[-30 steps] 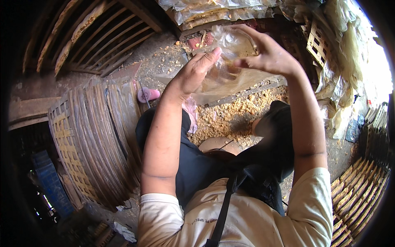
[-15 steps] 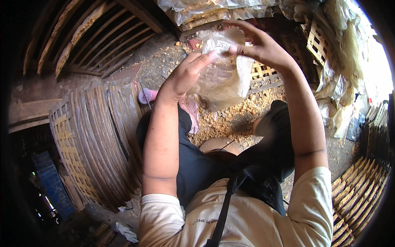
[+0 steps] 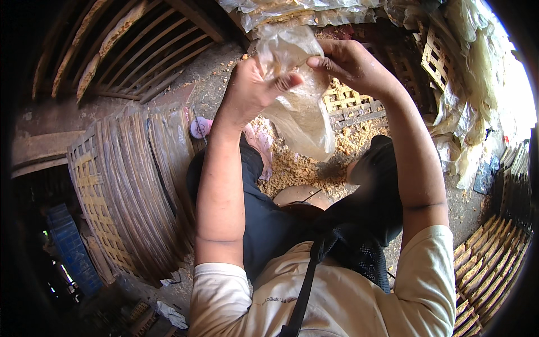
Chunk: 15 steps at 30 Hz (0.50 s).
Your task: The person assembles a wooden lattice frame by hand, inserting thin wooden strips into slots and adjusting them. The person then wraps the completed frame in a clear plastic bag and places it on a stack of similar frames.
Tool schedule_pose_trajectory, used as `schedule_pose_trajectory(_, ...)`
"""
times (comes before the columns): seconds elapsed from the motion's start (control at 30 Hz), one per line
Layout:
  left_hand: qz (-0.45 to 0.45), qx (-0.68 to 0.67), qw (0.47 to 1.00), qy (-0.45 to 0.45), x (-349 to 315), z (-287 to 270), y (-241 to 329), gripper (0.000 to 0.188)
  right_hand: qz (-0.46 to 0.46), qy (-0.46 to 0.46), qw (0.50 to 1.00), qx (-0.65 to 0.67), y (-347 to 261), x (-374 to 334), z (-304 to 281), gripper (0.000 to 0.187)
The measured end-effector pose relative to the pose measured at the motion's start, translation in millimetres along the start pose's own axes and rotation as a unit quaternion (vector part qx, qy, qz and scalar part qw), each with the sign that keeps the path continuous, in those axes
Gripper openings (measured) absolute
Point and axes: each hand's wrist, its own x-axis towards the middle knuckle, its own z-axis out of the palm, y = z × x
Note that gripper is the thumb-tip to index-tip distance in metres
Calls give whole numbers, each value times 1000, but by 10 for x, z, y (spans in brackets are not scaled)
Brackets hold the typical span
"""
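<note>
A clear plastic bag point(image 3: 303, 112) hangs in front of me, held up at its mouth by both hands. My left hand point(image 3: 250, 90) grips the bag's left edge, thumb stretched across the film. On the right edge, my right hand point(image 3: 348, 64) pinches the top between its fingers. The bag droops down over a heap of yellow-brown crumbly material point(image 3: 297, 165) on the ground. My dark trousers point(image 3: 264, 224) and a black strap bag point(image 3: 359, 236) fill the lower middle.
A stack of woven bamboo trays point(image 3: 129, 185) leans at my left. More slatted racks point(image 3: 146, 50) lie at upper left, another pile point(image 3: 488, 269) at lower right. Plastic sheets point(image 3: 466, 73) hang at upper right. A small pink lid point(image 3: 199, 127) lies by my knee.
Both hands have risen and drawn closer, lifting the plastic bag from a flat spread to hanging upright by its mouth.
</note>
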Motion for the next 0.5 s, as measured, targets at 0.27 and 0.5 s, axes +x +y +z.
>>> schedule_pose_trajectory(0.27, 10, 8, 1000, 17, -4, 50, -7, 23, 62, -56, 995, -53, -82, -42, -73, 53)
schedule_pose_trajectory(0.5, -72, -9, 995, 68, -43, -28, -69, 18, 219, -153, 956, -123, -293, -49, -224, 49)
